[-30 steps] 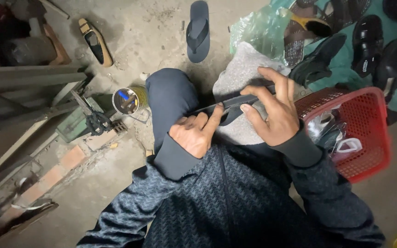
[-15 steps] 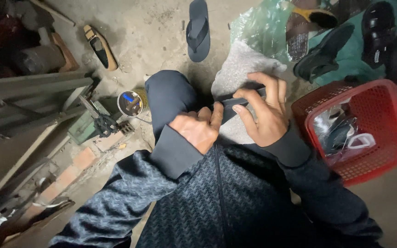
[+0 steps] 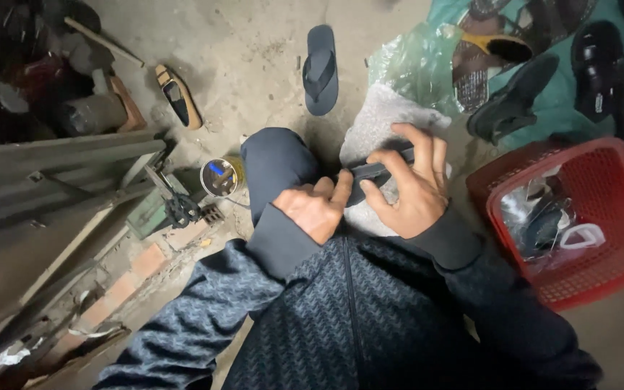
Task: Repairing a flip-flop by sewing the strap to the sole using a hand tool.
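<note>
Both hands grip one dark strap over a grey cloth on the lap: left hand pinching its end, right hand curled around it. One flip-flop, one red basket, one tin lie nearby.

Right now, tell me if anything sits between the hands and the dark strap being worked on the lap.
Nothing visible does. The left hand and right hand both already grip the dark strap, fingers directly on it, above the grey cloth on the lap. The red basket stands apart to the right.
</note>
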